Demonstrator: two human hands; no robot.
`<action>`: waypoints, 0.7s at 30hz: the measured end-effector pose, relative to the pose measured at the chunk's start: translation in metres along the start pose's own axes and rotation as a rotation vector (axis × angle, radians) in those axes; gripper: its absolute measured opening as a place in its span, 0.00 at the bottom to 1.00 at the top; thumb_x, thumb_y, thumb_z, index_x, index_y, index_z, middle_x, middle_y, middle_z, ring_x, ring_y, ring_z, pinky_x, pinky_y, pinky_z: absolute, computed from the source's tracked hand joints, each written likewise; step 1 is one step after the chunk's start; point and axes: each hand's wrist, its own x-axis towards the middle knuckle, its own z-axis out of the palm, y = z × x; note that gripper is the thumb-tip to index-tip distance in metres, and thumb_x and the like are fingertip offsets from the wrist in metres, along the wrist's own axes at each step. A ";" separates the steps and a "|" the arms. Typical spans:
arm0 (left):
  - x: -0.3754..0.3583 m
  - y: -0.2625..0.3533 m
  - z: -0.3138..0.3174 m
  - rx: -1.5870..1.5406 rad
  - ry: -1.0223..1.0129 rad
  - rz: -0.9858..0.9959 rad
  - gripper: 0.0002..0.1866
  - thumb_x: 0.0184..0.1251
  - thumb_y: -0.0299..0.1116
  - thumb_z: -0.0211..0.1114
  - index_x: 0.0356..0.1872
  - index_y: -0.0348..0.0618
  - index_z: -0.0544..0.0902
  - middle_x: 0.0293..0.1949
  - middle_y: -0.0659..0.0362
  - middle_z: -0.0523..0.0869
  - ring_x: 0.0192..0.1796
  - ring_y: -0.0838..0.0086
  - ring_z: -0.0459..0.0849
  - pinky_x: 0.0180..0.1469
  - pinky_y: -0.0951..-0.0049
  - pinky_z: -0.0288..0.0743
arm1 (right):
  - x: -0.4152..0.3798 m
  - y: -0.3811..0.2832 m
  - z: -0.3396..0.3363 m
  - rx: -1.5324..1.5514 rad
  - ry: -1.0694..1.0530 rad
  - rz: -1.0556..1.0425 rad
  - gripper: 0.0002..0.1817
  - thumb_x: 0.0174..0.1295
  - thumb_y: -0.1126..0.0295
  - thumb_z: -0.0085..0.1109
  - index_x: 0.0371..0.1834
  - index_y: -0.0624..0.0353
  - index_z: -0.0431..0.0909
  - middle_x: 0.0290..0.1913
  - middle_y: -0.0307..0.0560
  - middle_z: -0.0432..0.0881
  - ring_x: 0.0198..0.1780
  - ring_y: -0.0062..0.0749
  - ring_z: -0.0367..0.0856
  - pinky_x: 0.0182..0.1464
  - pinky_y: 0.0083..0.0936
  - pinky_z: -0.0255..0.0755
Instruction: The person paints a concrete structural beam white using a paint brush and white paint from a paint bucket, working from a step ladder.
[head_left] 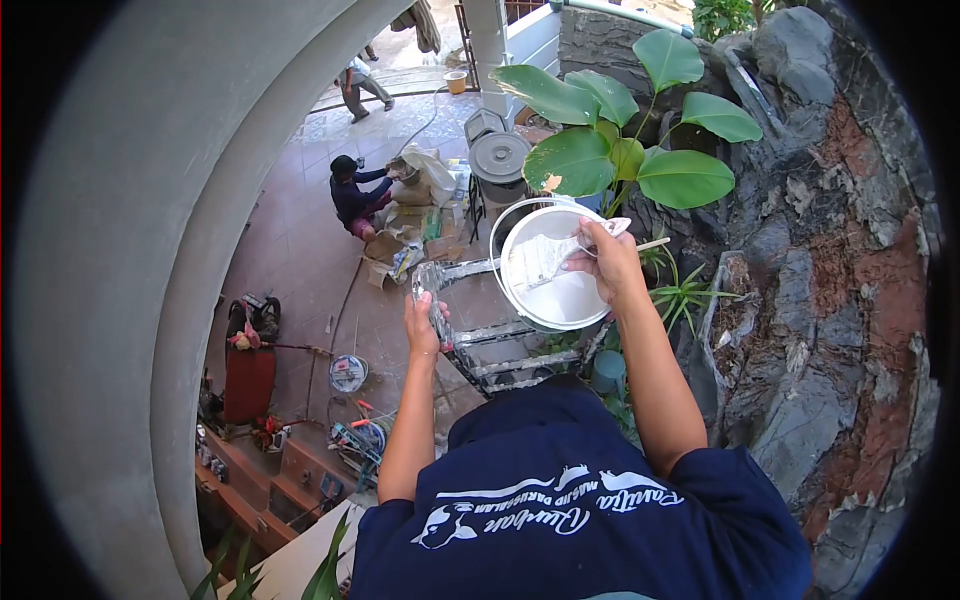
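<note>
I look steeply down from high on a paint-spattered metal ladder. My left hand grips the ladder's left rail near its top. My right hand holds a paintbrush whose white-loaded bristles rest inside a white paint bucket. The bucket sits at the ladder's top with its wire handle arching over the far rim. My dark blue shirt with white lettering fills the bottom of the view.
A curved grey concrete column rises at left. A rough rock wall and a big-leafed plant stand at right. Below, a person crouches by bags and cardboard; another person stands farther off. Tools litter the tiled floor.
</note>
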 end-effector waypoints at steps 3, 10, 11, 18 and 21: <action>-0.001 0.001 0.000 -0.018 -0.003 -0.015 0.18 0.69 0.50 0.57 0.43 0.44 0.74 0.30 0.58 0.81 0.29 0.76 0.80 0.32 0.76 0.73 | -0.007 0.000 0.002 0.080 0.031 -0.003 0.15 0.66 0.64 0.60 0.42 0.68 0.76 0.36 0.48 0.80 0.26 0.33 0.81 0.26 0.29 0.83; 0.008 -0.022 -0.008 0.030 -0.001 0.074 0.19 0.67 0.49 0.63 0.42 0.42 0.74 0.27 0.58 0.82 0.28 0.76 0.80 0.36 0.73 0.74 | -0.035 -0.032 -0.005 0.397 -0.001 -0.156 0.11 0.66 0.65 0.65 0.43 0.60 0.79 0.40 0.47 0.83 0.38 0.37 0.86 0.39 0.33 0.86; 0.004 -0.017 -0.004 -0.004 0.025 0.056 0.20 0.67 0.49 0.64 0.43 0.41 0.75 0.27 0.57 0.83 0.29 0.76 0.80 0.35 0.73 0.74 | -0.035 -0.035 -0.005 0.361 -0.074 -0.253 0.10 0.66 0.67 0.65 0.44 0.61 0.79 0.43 0.50 0.83 0.41 0.37 0.86 0.42 0.33 0.86; -0.004 0.001 0.000 0.098 0.051 0.081 0.23 0.67 0.51 0.64 0.44 0.39 0.77 0.27 0.59 0.81 0.28 0.77 0.79 0.33 0.75 0.73 | -0.118 -0.110 0.147 -0.075 -0.582 -1.459 0.12 0.60 0.73 0.69 0.44 0.65 0.79 0.52 0.61 0.82 0.50 0.47 0.84 0.54 0.41 0.80; 0.038 -0.074 -0.014 0.143 0.000 0.124 0.22 0.67 0.52 0.63 0.41 0.38 0.77 0.26 0.60 0.80 0.27 0.77 0.78 0.32 0.74 0.73 | -0.174 -0.144 0.219 -0.123 -0.924 -1.849 0.16 0.53 0.70 0.74 0.43 0.61 0.81 0.49 0.59 0.83 0.48 0.50 0.85 0.49 0.40 0.84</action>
